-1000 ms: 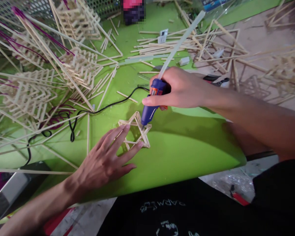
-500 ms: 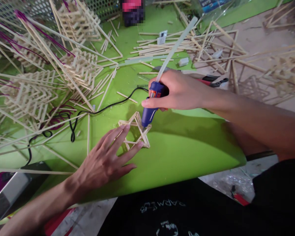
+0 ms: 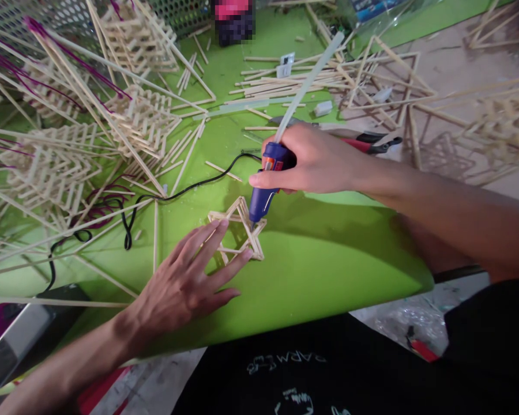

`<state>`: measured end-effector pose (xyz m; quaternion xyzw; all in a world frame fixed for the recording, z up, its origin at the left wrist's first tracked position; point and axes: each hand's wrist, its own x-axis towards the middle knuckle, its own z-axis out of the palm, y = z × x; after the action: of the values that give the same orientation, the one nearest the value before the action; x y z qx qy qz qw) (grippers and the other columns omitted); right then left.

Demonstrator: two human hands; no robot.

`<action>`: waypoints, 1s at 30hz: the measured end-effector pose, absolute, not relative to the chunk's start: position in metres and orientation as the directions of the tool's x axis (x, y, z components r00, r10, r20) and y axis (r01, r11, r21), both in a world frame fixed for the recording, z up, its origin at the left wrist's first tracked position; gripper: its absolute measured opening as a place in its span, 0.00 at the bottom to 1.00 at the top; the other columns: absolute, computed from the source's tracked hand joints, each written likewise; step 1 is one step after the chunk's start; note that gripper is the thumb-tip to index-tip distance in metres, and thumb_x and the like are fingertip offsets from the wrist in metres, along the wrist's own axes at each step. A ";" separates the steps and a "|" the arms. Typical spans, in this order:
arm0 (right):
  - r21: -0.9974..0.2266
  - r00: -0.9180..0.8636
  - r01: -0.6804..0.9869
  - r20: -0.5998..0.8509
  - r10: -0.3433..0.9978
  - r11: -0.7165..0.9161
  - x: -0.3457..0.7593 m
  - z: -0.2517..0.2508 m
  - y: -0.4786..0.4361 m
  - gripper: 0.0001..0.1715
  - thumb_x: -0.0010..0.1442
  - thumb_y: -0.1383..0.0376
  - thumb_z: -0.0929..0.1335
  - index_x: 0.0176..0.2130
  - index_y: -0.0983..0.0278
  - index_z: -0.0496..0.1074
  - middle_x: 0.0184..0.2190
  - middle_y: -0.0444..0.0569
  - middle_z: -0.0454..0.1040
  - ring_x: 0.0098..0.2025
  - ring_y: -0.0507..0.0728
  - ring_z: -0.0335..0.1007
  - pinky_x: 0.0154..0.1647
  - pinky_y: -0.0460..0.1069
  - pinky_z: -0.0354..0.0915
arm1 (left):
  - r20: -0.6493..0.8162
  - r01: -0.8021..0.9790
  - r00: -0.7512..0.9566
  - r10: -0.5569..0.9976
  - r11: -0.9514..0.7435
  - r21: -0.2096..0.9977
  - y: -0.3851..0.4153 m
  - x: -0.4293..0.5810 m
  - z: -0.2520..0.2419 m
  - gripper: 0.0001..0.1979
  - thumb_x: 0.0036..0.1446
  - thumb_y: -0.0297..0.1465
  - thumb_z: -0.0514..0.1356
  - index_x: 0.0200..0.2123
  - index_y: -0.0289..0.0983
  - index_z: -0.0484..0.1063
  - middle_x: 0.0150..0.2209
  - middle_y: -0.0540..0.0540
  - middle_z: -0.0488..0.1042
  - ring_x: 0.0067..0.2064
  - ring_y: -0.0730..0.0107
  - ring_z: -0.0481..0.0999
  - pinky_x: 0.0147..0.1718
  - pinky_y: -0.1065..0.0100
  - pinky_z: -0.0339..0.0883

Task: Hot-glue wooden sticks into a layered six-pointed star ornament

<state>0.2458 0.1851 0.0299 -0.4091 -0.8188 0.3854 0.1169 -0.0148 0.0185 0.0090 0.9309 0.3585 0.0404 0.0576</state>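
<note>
A small star made of thin wooden sticks (image 3: 241,230) lies on the green sheet (image 3: 320,271). My left hand (image 3: 190,282) rests flat on the star's left side, fingers stretched out and pressing it down. My right hand (image 3: 315,158) is wrapped round a blue and orange glue gun (image 3: 266,187), its nozzle pointing down onto the star's right part. A long clear glue stick (image 3: 311,78) pokes out of the gun's back. The gun's black cord (image 3: 173,193) runs off to the left.
Stacked stick structures (image 3: 140,121) and long sticks with purple cords crowd the left and back. Loose sticks (image 3: 277,83) and stick frames (image 3: 384,80) lie behind my right hand. Pliers with red and black handles (image 3: 372,141) lie near my right wrist. A grey box (image 3: 26,328) sits at lower left.
The glue gun tilted a little, its glue stick swinging left, and the nozzle stayed on the star. My left hand has not moved.
</note>
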 end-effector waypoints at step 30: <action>-0.711 -0.648 0.574 -0.089 0.757 0.407 0.246 0.026 0.186 0.23 0.58 0.49 0.72 0.25 0.61 0.63 0.18 0.40 0.52 0.26 0.52 0.51 0.30 0.51 0.48 | 0.035 0.655 0.747 0.664 -0.744 0.133 0.019 -0.013 0.009 0.33 0.62 0.42 0.64 0.68 0.46 0.61 0.73 0.30 0.47 0.70 0.35 0.58 0.61 0.42 0.65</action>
<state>0.2462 0.1858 0.0260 -0.4009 -0.8296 0.3683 0.1243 -0.0134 0.0194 0.0090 0.9329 0.3535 0.0401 0.0563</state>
